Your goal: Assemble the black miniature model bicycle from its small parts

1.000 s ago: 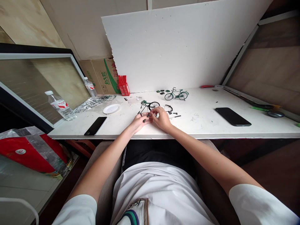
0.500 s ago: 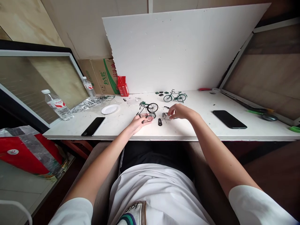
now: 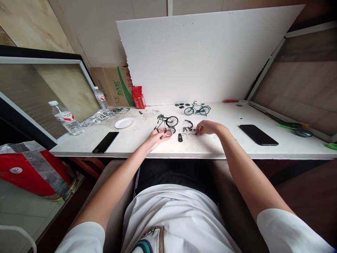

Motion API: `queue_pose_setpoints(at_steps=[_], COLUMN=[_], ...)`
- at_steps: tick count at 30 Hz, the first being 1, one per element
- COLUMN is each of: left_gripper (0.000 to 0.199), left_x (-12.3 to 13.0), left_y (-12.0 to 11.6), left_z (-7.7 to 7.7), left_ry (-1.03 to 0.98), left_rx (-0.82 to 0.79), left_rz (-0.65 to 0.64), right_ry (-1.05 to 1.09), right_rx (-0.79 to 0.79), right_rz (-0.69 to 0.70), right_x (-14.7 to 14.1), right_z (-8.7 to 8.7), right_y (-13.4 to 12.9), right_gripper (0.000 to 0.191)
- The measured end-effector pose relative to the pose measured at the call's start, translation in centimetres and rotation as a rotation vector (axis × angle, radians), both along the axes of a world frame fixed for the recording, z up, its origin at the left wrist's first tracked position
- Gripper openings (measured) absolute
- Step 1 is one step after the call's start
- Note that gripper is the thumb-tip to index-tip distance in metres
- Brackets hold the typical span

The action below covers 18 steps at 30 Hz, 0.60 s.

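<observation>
White board (image 3: 205,56) largest, leaning along the far side, twelve to two o'clock from the bicycle in hand; white table (image 3: 223,147) under everything. Phone (image 3: 258,135) at three o'clock. Left hand (image 3: 155,138) palm up, thumb and fingers closed lightly around the near wheel end of a dark green-black model bicycle (image 3: 172,121). Right hand (image 3: 209,127) at three o'clock, low over the table, fingertips drawn together; cannot tell whether anything is pinched. Green bicycle (image 3: 189,111) at two o'clock, upright, looks complete. Held one appears well advanced: wheels, frame and green parts joined; joints too small to check. Still off it: curved black strip (image 3: 191,123) at three o'clock, flat black piece (image 3: 180,137) at four, thin slivers (image 3: 187,135) between that piece and the right hand. Their fit unclear; remaining work probably small fittings.
</observation>
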<state>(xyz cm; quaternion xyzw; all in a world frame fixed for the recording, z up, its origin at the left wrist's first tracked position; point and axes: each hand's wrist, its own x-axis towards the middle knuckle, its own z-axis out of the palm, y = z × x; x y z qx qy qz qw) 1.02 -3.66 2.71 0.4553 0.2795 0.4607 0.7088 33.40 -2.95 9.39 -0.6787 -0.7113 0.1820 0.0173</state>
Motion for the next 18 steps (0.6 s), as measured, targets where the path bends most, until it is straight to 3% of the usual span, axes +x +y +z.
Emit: queue_pose_setpoints(at_steps=[3,6,10,12,14,18], left_gripper=[0.023,0.024,0.03,0.032,0.033,0.034], left_x=[-0.1,0.1,0.8,1.1,1.3,1.3], left_y=[0.0,0.0,0.1,0.2,0.3,0.4], left_z=[-0.1,-0.3,-0.6,-0.8,-0.9,-1.0], left_ry=[0.004,0.009,0.019,0.03,0.042,0.036], left_rx=[0.014,0.027,0.056,0.067,0.077,0.073], left_rz=[-0.005,0.051,0.251,0.321,0.37,0.411], right_ry=[-0.04,-0.017,0.317,0.488,0.639,0.694], right_rx=[-0.002,0.098,0.394,0.581,0.79,0.922], right_rz=[0.016,0.007,0.075,0.17,0.177,0.283], right_x=[-0.1,-1.0,-4.4,-6.9,-9.4,-12.2], right_z=[-0.3,-0.6,-1.4,-2.3,-3.5,-5.6], right_y=[0.1,0.3,0.4,0.0,-0.6,-1.6], right_gripper=[0.012,0.009,0.014,0.018,0.024,0.025])
